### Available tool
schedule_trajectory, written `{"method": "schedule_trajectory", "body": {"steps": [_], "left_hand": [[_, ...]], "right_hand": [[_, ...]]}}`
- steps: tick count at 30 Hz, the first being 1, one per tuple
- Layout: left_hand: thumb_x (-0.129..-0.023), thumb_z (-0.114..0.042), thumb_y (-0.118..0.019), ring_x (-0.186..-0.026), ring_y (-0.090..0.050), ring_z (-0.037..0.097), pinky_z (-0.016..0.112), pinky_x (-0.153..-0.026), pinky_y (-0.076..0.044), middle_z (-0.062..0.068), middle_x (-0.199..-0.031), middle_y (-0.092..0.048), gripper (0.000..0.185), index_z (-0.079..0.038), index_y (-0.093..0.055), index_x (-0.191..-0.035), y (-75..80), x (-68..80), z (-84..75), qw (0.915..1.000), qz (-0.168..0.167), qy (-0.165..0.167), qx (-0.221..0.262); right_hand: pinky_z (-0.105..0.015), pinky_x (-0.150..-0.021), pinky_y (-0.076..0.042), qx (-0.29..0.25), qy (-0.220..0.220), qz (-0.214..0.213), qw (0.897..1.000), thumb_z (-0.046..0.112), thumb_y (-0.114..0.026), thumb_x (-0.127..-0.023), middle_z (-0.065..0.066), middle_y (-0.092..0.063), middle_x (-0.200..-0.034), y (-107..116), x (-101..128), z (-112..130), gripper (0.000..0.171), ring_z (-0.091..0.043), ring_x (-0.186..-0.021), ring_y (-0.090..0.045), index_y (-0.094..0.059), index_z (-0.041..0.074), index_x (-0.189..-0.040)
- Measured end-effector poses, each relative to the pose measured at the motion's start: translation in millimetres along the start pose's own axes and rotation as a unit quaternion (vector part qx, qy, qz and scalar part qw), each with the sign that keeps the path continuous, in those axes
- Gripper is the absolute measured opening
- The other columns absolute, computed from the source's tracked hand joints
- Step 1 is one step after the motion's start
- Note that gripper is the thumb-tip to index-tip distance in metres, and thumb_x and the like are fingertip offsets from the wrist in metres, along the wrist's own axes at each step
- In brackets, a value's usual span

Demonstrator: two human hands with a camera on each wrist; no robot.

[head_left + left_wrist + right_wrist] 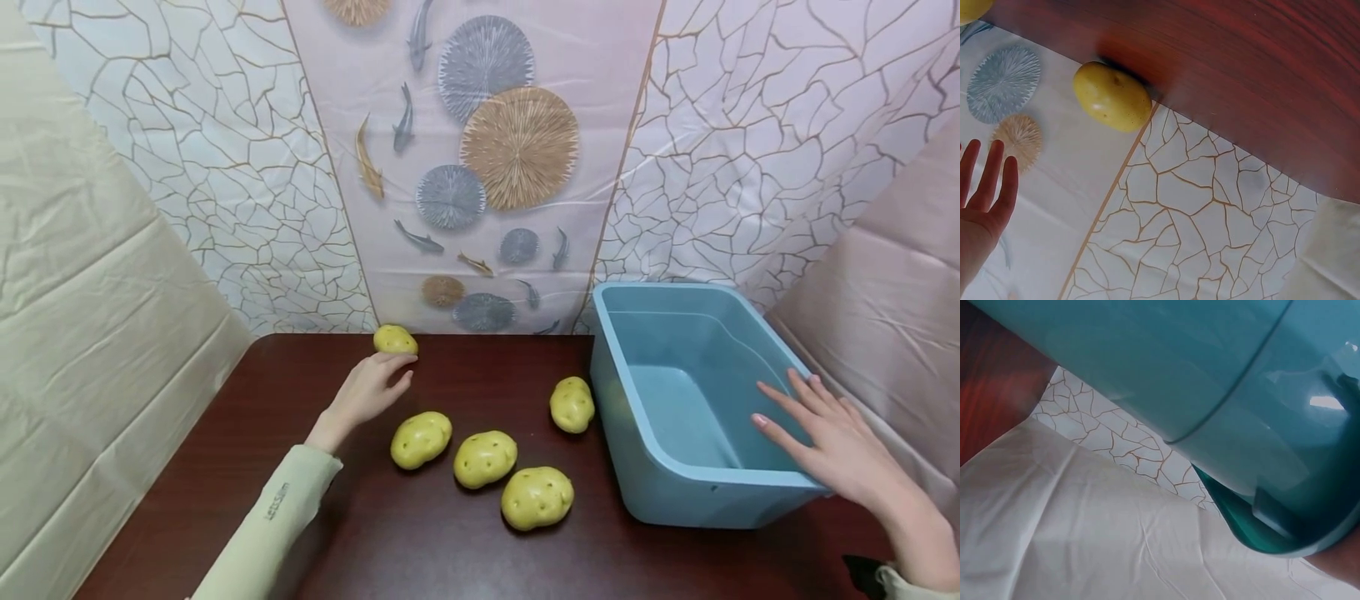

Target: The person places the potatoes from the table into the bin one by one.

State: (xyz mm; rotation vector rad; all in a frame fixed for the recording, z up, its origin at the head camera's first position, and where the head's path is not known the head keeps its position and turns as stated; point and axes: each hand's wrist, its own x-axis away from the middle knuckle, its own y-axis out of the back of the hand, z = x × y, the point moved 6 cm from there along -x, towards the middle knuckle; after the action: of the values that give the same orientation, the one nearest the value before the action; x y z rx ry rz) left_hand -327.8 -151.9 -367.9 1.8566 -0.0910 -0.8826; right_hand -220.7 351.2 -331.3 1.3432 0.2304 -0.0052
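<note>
A person sits at a dark wooden worktop (465, 550) hung round with patterned sheeting. The left hand (369, 390) reaches forward toward the far edge, where one yellow potato (395, 339) lies against the backdrop. In the head view the fingertips seem to touch, or nearly touch, the near side of the potato; the wrist view shows a gap, so contact is uncertain. The potato lies just beyond the fingers (392, 360), away from the body and slightly to the right of the hand. Its long axis runs roughly across the view, side to side, along the worktop's back edge. The left fingers are straight to gently curved, loosely spread, and hold nothing. In the left wrist view the same potato (1112, 95) sits at the seam where wood meets sheeting, with the open palm and fingers (988, 178) apart from it.

The right hand (836, 446) is well away on the other side, resting over the near right rim of an empty blue tub (675, 492). Its fingers are flat and spread, pointing left over the tub's inside, gripping nothing. The left hand is by far the nearer to the far potato.

Four more potatoes lie between the hands: one (572, 404) just beside the tub's left wall, and three (485, 458) in a loose diagonal row nearer the person.
</note>
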Motion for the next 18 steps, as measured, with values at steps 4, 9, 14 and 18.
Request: {"method": "schedule_trajectory", "body": {"steps": [4,9,14,18], "left_hand": [[-0.084,-0.015,-0.057,-0.1,-0.06,0.024,0.038,-0.082,-0.048,0.009,-0.108,-0.065,0.026,-0.008,-0.064,-0.108,0.1,-3.7,0.0,0.9999,-0.004,-0.011,-0.003],[-0.083,-0.014,-0.057,-0.098,-0.061,0.025,0.038,-0.081,-0.048,0.009,-0.106,-0.066,0.026,-0.007,-0.064,-0.107,0.1,-7.8,3.5,0.9997,-0.01,-0.021,-0.011],[-0.081,-0.012,-0.059,-0.097,-0.061,0.025,0.038,-0.081,-0.048,0.009,-0.103,-0.066,0.025,-0.006,-0.065,-0.105,-2.6,-11.4,6.6,0.999,-0.02,-0.035,-0.021],[-0.08,-0.01,-0.06,-0.098,-0.06,0.026,0.039,-0.081,-0.048,0.011,-0.103,-0.066,0.025,-0.005,-0.065,-0.104,-5.6,-15.0,8.5,0.9985,-0.024,-0.043,-0.022]], "right_hand": [[-0.058,-0.099,0.019,-0.001,-0.001,0.001,1.0,0.044,-0.042,-0.091,-0.032,-0.002,-0.143,0.4,0.0,-0.5,0.066,-0.043,-0.131,0.016,-0.029,-0.001,-0.137],[-0.059,-0.099,0.019,-0.005,-0.004,0.005,1.0,0.044,-0.041,-0.091,-0.032,-0.002,-0.143,0.2,-1.2,-0.6,0.066,-0.043,-0.131,0.016,-0.028,0.0,-0.138],[-0.058,-0.099,0.019,-0.009,-0.002,0.003,1.0,0.044,-0.042,-0.091,-0.032,-0.003,-0.143,1.1,-1.6,-0.5,0.065,-0.042,-0.132,0.016,-0.027,0.001,-0.139],[-0.058,-0.099,0.019,-0.008,-0.001,-0.001,1.0,0.043,-0.042,-0.091,-0.032,-0.005,-0.143,1.3,-0.6,-0.5,0.065,-0.042,-0.132,0.015,-0.028,0.001,-0.138]]}}
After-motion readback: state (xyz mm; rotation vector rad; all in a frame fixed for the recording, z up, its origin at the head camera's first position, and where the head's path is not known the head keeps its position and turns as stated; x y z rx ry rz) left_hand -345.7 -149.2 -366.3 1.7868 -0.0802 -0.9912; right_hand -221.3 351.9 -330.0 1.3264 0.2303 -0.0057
